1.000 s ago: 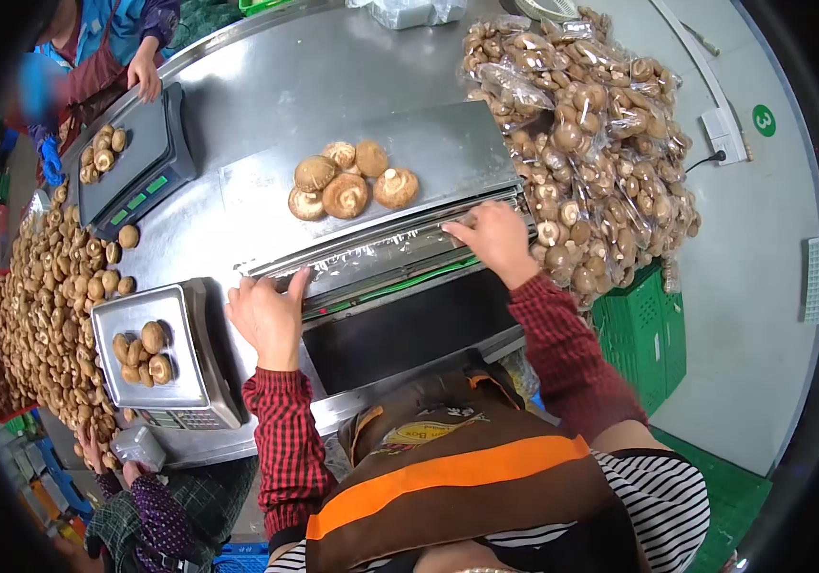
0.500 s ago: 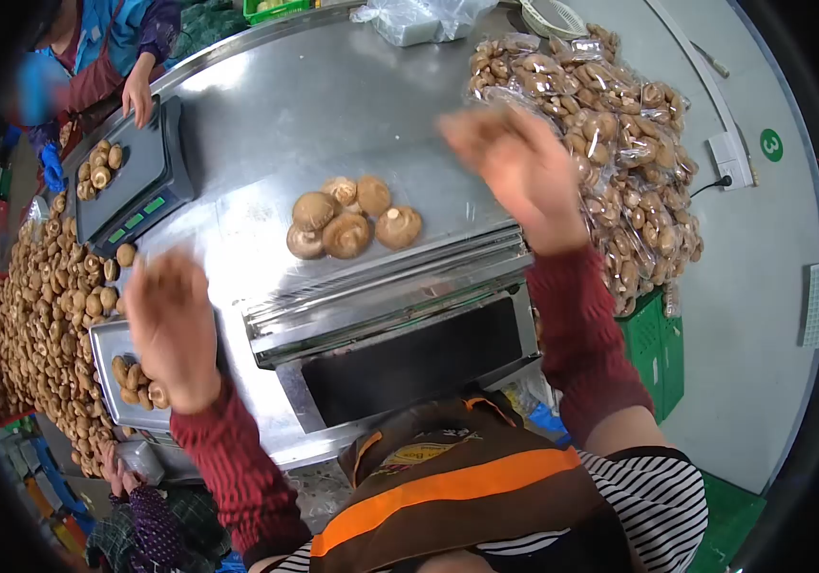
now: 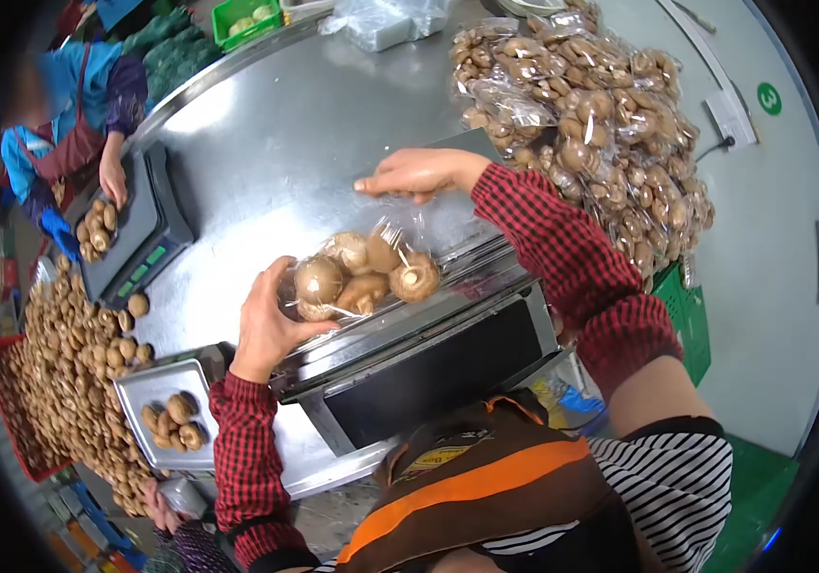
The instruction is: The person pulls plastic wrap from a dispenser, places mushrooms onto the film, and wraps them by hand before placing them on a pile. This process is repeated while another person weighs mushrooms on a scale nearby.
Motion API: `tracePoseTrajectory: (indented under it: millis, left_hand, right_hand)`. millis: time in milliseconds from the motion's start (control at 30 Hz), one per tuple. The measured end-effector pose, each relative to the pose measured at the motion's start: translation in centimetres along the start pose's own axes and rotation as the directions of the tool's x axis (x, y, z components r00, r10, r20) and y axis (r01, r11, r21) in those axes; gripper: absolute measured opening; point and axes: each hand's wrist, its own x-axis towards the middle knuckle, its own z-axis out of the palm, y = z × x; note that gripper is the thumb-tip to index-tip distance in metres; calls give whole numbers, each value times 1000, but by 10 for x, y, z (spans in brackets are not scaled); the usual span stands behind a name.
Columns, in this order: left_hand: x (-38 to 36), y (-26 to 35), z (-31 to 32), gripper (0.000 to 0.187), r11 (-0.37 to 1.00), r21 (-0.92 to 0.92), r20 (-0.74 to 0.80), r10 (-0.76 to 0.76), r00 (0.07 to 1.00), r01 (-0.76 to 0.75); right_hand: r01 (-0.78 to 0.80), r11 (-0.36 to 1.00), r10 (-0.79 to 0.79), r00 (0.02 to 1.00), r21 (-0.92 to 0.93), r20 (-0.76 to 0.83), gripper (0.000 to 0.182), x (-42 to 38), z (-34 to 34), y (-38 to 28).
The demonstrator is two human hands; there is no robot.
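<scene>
Mushrooms (image 3: 362,289) in clear wrap (image 3: 392,227) sit in the middle of the frame. The left hand (image 3: 268,320) holds their left end between thumb and fingers, maybe so they don't roll. The right hand (image 3: 414,175) is above them; I can't tell if its fingers pinch anything. The bunch is long from left to right, its right end a bit higher, one stem facing up

Beside a pale wall (image 3: 772,258) bearing a round green sign (image 3: 768,98) stands a steel table (image 3: 281,119), bright glare (image 3: 201,115) on its top.
</scene>
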Motion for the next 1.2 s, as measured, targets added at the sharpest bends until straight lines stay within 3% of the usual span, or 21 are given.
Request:
tracePoseTrajectory:
  millis: [33,67,133,200,267,300,333,400,433,533,567,600,733,800,867,933,967,1000,1067,1133,1200]
  left_hand:
    - [0,5,-1,98,987,-117,62,-108,992,114]
    - [-1,9,-3,96,946,-224,131,-208,969,234]
    - [-7,12,-10,99,904,-286,157,-284,946,319]
    - [-22,-21,-11,56,745,-559,288,-237,928,364]
    - [-34,-31,-11,29,677,-588,255,-365,895,444]
    - [-36,-32,-3,29,676,-589,260,-362,895,444]
    - [-38,-31,5,24,765,-494,154,-392,907,414]
    - [-35,-14,11,23,786,-471,23,-442,897,400]
    - [-33,-1,12,26,788,-527,-60,-409,911,319]
    - [-48,39,9,30,742,-624,-118,-402,908,247]
    - [-60,44,7,33,754,-563,-66,-448,892,337]
    - [-73,52,7,38,672,-600,30,-523,852,434]
    - [-118,80,27,45,590,-500,224,-619,753,634]
    - [-134,77,45,42,609,-513,235,-578,782,605]
    - [-147,74,69,35,599,-625,179,-514,839,501]
    - [-156,82,84,36,515,-743,73,-572,817,428]
    - [-163,77,97,35,590,-683,83,-522,849,430]
    - [-170,77,114,36,785,-526,-99,-438,894,327]
    - [-172,75,121,37,938,-144,-134,-336,932,317]
    - [-157,64,133,37,967,234,-261,-33,965,97]
    - [-137,62,151,37,936,353,-316,125,940,-5]
  right_hand:
    - [-8,971,26,997,-240,74,63,10,-6,7]
    - [-5,972,18,998,-233,54,63,5,-6,14]
    - [273,932,-257,962,-237,96,60,-16,-2,30]
    - [433,880,-447,894,-194,-29,45,-18,8,57]
    - [514,843,-537,787,-160,-304,38,-14,36,78]
    - [390,902,-320,892,187,-318,36,-20,52,71]
    - [383,902,-311,895,197,-320,36,-29,67,63]
    - [345,709,-121,919,615,-376,36,-48,84,50]
    - [363,551,-192,931,751,-309,39,-53,81,56]
    - [430,552,-187,899,714,-397,30,-112,95,71]
    - [380,560,-182,923,736,-339,27,-134,105,77]
    - [330,404,-169,943,853,-285,27,-160,121,78]
    - [130,328,19,989,936,-145,33,-205,188,123]
    - [117,356,139,974,927,-176,30,-217,214,124]
    - [285,671,204,817,685,-539,29,-211,243,135]
    - [327,651,293,724,685,-624,30,-218,262,134]
    - [328,707,309,654,627,-691,31,-218,276,146]
    - [319,760,316,580,566,-751,32,-217,291,161]
    - [253,847,305,490,468,-817,33,-212,319,202]
    - [51,897,411,271,440,-870,34,-212,331,242]
    - [108,898,420,75,426,-905,31,-175,351,256]
